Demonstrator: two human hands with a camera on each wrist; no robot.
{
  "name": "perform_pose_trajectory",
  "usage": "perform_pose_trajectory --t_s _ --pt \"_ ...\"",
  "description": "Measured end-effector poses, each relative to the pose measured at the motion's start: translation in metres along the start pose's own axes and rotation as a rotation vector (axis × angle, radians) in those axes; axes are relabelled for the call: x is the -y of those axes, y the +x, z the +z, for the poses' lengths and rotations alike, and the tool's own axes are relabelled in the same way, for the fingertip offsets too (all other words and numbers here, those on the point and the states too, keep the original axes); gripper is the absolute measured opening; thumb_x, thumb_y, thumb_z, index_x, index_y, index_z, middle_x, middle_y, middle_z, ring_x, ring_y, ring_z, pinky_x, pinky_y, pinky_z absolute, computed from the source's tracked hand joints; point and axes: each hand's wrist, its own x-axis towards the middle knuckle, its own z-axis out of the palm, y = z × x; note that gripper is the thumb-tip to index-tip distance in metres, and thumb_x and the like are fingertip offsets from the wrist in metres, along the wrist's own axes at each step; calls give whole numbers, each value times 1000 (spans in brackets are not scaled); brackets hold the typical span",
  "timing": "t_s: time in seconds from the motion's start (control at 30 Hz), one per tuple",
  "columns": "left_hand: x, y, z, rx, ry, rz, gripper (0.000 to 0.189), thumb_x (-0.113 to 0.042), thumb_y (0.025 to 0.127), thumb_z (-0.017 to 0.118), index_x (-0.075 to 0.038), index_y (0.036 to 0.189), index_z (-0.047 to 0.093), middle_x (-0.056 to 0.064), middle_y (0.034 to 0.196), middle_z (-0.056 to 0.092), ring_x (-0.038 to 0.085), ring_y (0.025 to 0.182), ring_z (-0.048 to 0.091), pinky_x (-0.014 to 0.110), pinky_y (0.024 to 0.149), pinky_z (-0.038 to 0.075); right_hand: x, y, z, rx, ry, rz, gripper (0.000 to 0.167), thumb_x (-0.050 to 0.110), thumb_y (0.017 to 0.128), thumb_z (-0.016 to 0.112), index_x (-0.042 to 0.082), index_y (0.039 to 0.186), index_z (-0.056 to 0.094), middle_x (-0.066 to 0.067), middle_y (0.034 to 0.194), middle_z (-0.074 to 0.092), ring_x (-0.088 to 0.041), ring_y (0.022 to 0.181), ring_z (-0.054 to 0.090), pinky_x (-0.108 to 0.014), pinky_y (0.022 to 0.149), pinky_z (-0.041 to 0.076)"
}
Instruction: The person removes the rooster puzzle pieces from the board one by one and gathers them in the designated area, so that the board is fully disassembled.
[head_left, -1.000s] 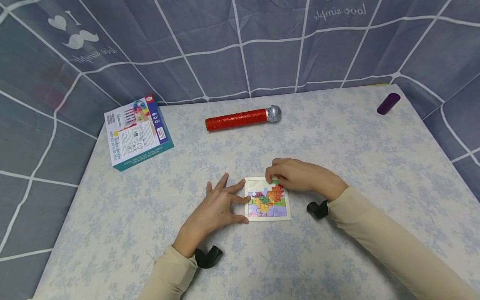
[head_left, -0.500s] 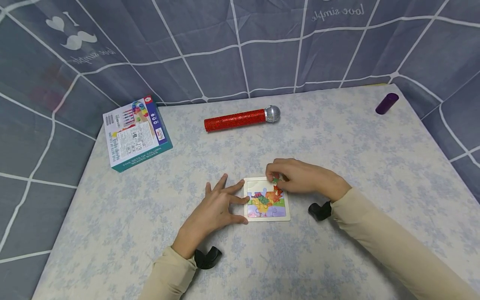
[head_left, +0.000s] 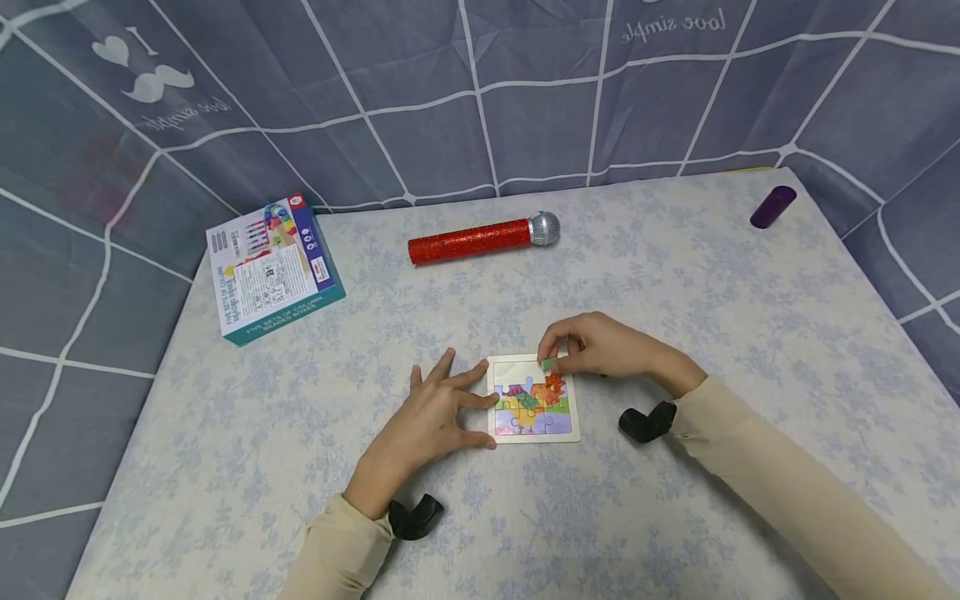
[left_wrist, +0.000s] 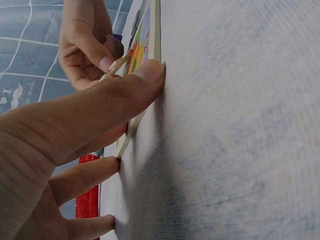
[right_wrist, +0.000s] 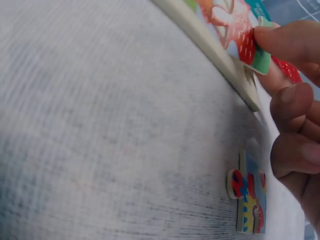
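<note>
A square jigsaw puzzle in a pale frame (head_left: pixel 513 372) lies on the table, its lower part filled with colourful pieces and its upper left bare. My left hand (head_left: pixel 431 421) has its fingers spread and touches the frame's left edge, with the thumb at the lower left corner. At the upper right corner, my right hand (head_left: pixel 609 348) pinches a green puzzle piece (head_left: pixel 549 365) between thumb and finger. The right wrist view shows this puzzle piece (right_wrist: pixel 262 59) tilted up at the corner, beside a red, strawberry-like picture.
Loose puzzle pieces (right_wrist: pixel 252 200) lie on the table by my right hand, hidden in the head view. Behind the puzzle lies a red glittery microphone (head_left: pixel 472 241). A boxed bead set (head_left: pixel 273 267) sits at the back left, a purple cylinder (head_left: pixel 773 207) at the far right.
My right hand has lifted slightly and drawn a little to the right, and the green puzzle piece in its pinch now shows more. My left hand stays at the frame.
</note>
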Motion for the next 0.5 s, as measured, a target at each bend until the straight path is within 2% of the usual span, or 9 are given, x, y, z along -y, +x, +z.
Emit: perform_pose_trajectory --t_s 0.23,0.33,0.5 --pt "-1 1 0 3 -18 -14 55 -30 64 93 -15 114 75 8 146 49 45 145 16 80 102 7 -2 -3 -6 22 125 69 14 11 92 68 11 104 74 -5 83 68 -13 50 43 -25 46 39" --pt "-1 0 0 7 -21 -20 56 -29 64 93 -15 115 75 8 147 48 45 146 15 79 102 6 -4 -7 -10 8 141 100 16 16 91 70 11 105 76 -5 86 70 -14 58 47 -25 52 41" --pt "0 0 1 4 -24 -20 56 -28 64 93 -15 115 75 8 147 48 44 146 15 78 103 5 -12 -20 -16 -42 180 163 18 16 89 73 9 106 77 -6 101 74 -14 77 58 -25 67 46"
